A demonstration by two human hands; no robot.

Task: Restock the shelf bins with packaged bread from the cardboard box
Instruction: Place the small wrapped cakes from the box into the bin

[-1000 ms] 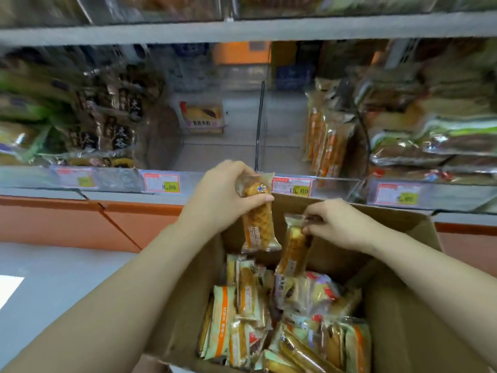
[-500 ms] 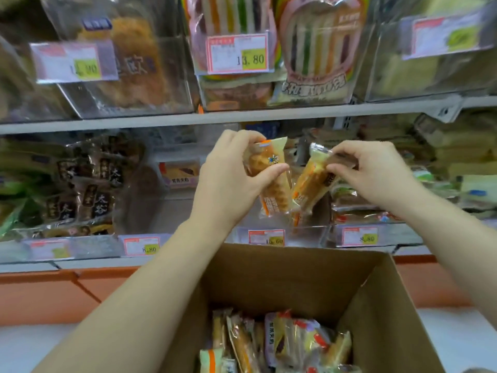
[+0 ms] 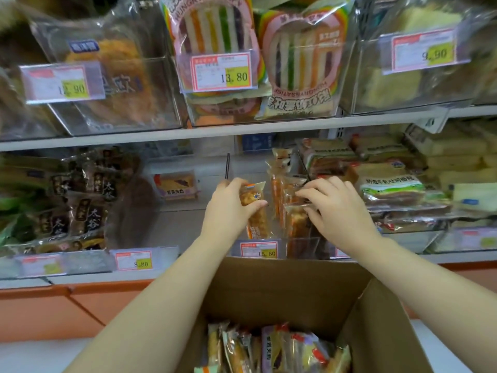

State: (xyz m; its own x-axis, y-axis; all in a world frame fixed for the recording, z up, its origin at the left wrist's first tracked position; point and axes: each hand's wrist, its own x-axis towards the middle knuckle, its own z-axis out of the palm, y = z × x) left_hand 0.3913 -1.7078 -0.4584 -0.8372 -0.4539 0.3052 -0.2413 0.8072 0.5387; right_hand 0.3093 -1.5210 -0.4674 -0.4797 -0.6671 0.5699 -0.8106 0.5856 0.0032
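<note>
My left hand grips a clear-wrapped golden bread pack upright, just over the front wall of the clear shelf bin with the 15.60 tag. My right hand pinches a second bread pack by its top and holds it inside that bin, against similar orange-striped packs standing there. Below, the open cardboard box holds several more wrapped bread packs.
Left of the bin, a nearly bare compartment holds one flat bread pack, beyond a black divider. Dark packs fill the far left, sliced loaves the right. The upper shelf carries bins of rainbow toast.
Both hands have lifted a pack each out of the box and moved forward to the shelf. The right pack has gone down into the bin; the left pack is at its front.
</note>
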